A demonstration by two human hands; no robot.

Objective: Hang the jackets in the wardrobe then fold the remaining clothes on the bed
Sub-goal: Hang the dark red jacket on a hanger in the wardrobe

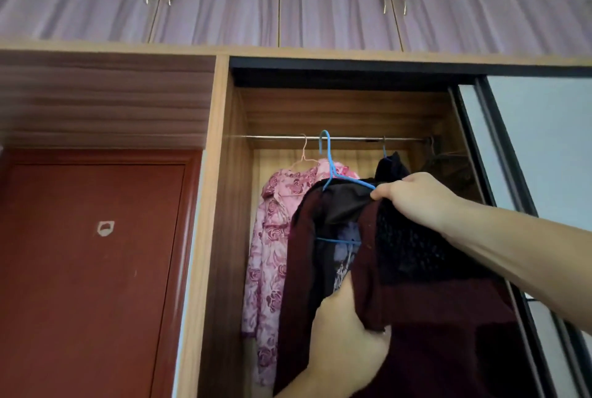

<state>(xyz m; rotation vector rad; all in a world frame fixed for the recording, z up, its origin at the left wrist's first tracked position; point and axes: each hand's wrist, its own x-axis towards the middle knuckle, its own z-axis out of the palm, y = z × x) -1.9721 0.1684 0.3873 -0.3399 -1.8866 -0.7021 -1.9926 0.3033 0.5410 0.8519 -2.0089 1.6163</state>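
Jacket point(416, 301) on blue hanger point(326, 154), hook at the rail point(275, 138), beside pink coat point(272, 237). R hand point(416, 199) pinches the shoulder to steady it; L hand point(342, 343) grips front edge below rail, prob. to straighten.

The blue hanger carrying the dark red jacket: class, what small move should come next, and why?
Probably lower the blue hanger slightly until its hook settles on the rail, then let go. The hook already sits at the rail, while the right hand grips the dark red jacket at its shoulder and the left hand holds its front.
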